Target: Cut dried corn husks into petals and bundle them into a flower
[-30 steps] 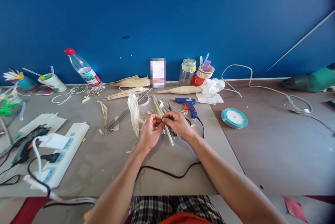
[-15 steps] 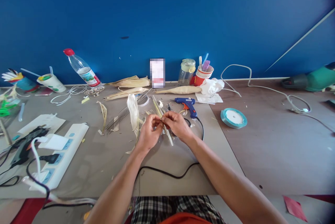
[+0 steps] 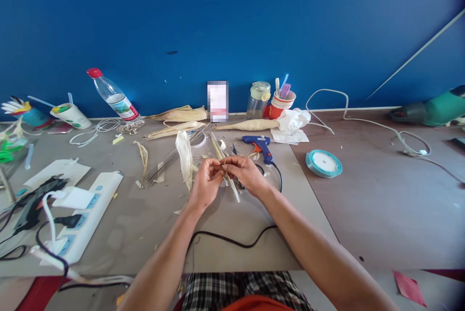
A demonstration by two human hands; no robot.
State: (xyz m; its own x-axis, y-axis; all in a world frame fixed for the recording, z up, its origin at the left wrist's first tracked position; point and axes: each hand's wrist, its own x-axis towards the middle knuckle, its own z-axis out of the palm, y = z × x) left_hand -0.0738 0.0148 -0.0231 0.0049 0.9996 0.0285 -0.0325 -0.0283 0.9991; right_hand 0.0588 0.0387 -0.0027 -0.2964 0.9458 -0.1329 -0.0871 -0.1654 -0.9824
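My left hand (image 3: pixel 208 184) and my right hand (image 3: pixel 246 173) meet fingertip to fingertip over the middle of the table. Both are closed in a pinch around something small and pale, mostly hidden by the fingers; I cannot make out what it is. Long pale strips of dried husk (image 3: pixel 233 191) lie beneath and beyond them. A wide whitish husk piece (image 3: pixel 184 156) rests left of my left hand, beside a bundle of thin metal wires (image 3: pixel 170 160). Just past my right hand lies a blue glue gun (image 3: pixel 258 143) with an orange trigger.
A power strip (image 3: pixel 95 214) with plugs and a black glue gun (image 3: pixel 39 199) are at left. A bottle (image 3: pixel 121 102), phone (image 3: pixel 218 101), jar (image 3: pixel 258 99) and red-white cups (image 3: pixel 281 105) line the wall. A ribbon roll (image 3: pixel 324 163) lies right; a black cord (image 3: pixel 236 242) crosses in front.
My fingers have shifted slightly against each other, and a bit of the pale piece shows between them. Both hands stay in nearly the same place; the rest looks unchanged.
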